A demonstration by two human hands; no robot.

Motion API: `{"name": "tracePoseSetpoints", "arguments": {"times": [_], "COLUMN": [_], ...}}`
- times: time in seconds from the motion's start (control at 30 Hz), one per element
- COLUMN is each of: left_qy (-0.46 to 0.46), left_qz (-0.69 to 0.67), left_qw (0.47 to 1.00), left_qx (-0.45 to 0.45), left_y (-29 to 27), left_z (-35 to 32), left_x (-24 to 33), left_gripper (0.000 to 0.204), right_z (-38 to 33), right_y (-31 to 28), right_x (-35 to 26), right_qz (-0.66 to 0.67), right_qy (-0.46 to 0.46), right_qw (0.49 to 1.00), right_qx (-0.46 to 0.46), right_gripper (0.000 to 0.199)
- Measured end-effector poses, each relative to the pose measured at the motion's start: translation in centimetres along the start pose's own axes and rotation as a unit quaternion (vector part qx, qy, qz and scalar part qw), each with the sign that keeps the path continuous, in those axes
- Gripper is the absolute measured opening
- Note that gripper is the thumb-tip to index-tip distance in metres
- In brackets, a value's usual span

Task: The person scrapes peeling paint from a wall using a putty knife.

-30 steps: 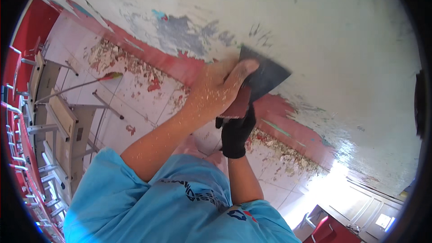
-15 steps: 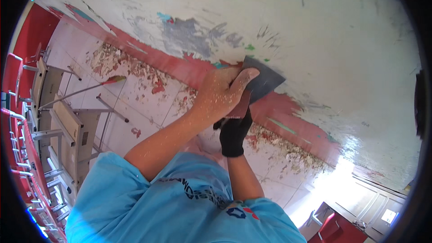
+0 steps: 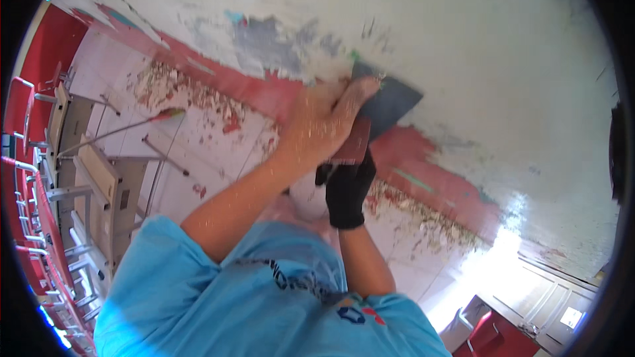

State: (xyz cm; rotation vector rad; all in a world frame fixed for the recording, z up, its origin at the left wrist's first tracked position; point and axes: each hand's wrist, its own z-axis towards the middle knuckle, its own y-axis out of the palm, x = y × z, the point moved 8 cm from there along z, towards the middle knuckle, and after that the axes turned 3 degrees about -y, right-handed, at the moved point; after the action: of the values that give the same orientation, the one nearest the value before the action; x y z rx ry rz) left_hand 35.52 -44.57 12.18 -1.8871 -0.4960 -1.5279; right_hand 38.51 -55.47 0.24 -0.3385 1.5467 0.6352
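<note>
A wide scraper (image 3: 397, 100) with a dark grey blade and a reddish-brown handle lies against the wall (image 3: 476, 46). My left hand (image 3: 314, 122), bare and dusted with specks, is closed on the scraper, its thumb laid over the blade. Below it my right hand (image 3: 349, 192), in a black glove, wraps the lower end of the handle; its fingers are partly hidden. Around the blade the pale paint is worn through to grey, green and red patches. A reddish band (image 3: 456, 195) of bared surface runs along the wall's foot.
Paint flakes (image 3: 192, 96) are strewn over the tiled floor (image 3: 221, 152) along the wall. Wooden-topped desks (image 3: 109, 175) and red chairs (image 3: 49, 225) stand on the left, with a long stick (image 3: 112, 133) nearby. A red chair (image 3: 499, 337) and a pale door-like panel (image 3: 546, 301) are at lower right.
The scraper and both hands have shifted slightly up the wall, and the blade sits a little flatter. My grip is the same.
</note>
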Motion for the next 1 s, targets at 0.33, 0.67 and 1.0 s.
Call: {"name": "tracePoseSetpoints", "arguments": {"times": [0.33,0.67,1.0], "left_qy": [-0.001,-0.159,-0.205], "left_qz": [-0.064,-0.223,-0.392], "left_qw": [0.998,0.961,0.891], "left_qx": [0.005,-0.036,-0.1], "left_y": [0.9,1.3,4.8], "left_z": [0.9,-0.3,-1.4], "left_x": [-4.0,-6.5,-5.1], "left_gripper": [0.046,0.054,0.055], "right_z": [-0.5,-1.9,-4.1], "right_y": [0.4,-0.6,-3.6], "right_x": [-1.0,-4.4,-9.7], "right_qz": [0.056,-0.16,-0.166], "right_qy": [0.044,0.022,0.046], "right_qw": [0.997,0.982,0.985], "right_qx": [-0.041,-0.094,-0.013], "right_gripper": [0.021,0.023,0.041]}}
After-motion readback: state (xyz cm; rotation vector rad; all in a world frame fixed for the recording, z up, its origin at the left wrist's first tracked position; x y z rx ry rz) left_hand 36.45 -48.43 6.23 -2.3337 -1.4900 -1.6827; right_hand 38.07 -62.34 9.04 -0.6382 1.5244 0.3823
